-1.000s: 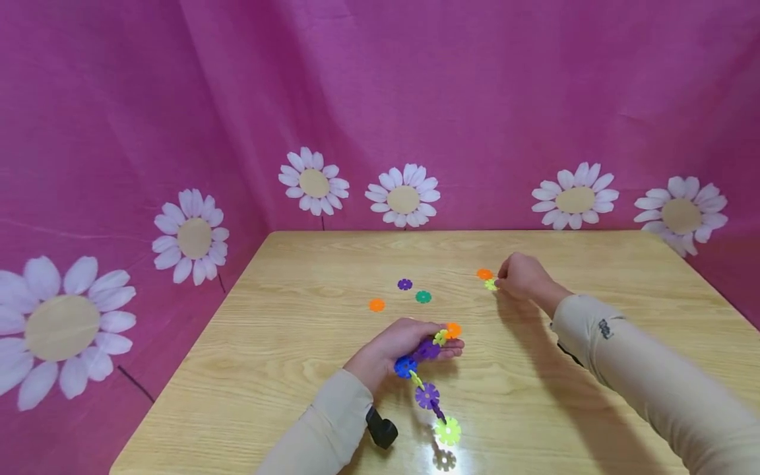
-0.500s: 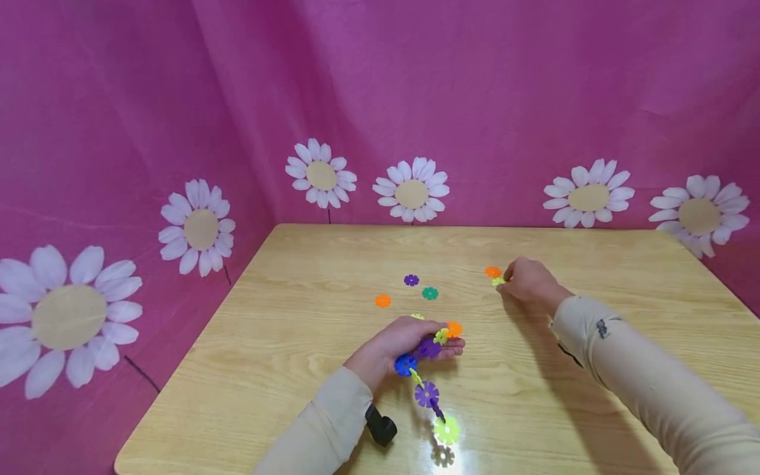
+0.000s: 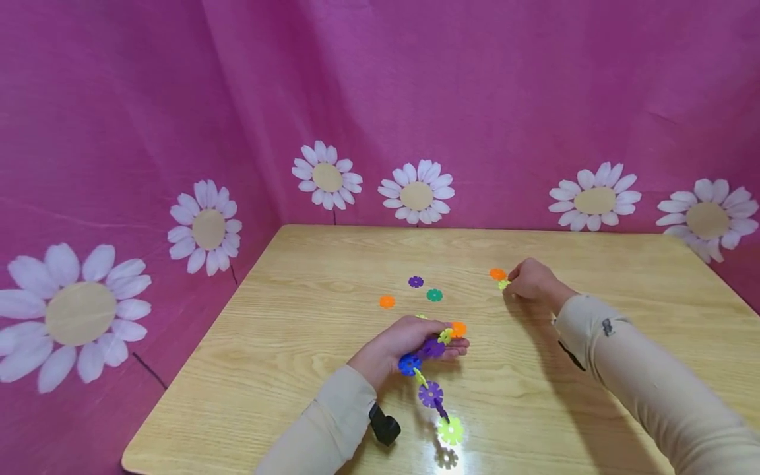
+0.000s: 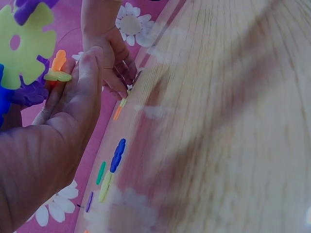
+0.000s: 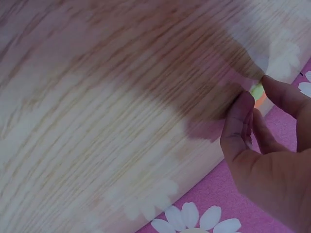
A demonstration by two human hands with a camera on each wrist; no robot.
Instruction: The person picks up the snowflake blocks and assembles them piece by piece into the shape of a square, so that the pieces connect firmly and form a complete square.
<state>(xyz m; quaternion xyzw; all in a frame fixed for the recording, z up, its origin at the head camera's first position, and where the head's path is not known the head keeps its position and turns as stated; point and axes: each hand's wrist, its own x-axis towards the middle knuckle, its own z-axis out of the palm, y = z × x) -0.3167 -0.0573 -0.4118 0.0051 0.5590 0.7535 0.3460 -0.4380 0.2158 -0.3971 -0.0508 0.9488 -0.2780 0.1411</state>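
My left hand (image 3: 404, 340) holds a chain of interlocking plastic flower discs (image 3: 430, 394) between thumb and fingers. An orange disc (image 3: 459, 329) tops the chain beside the fingertips; blue, purple and yellow-green ones trail down towards me. In the left wrist view a yellow-green disc (image 4: 36, 53) of the chain looms large beside the palm. Farther out on the right, my right hand (image 3: 534, 280) pinches at the edge of a loose yellow-green disc (image 3: 503, 285), thumb and index finger on either side of it in the right wrist view. A loose orange disc (image 3: 497, 274) lies just beyond.
Loose purple (image 3: 415, 282), green (image 3: 435, 295) and orange (image 3: 387, 301) discs lie mid-table, beyond the left hand. A blue disc (image 4: 117, 155) shows in the left wrist view. Pink flowered cloth (image 3: 475, 99) hangs behind the wooden table (image 3: 285, 369).
The whole view has shifted slightly, moving the scene to the right in the picture. Both hands keep nearly the same positions, the right one staying at the loose yellow-green disc.
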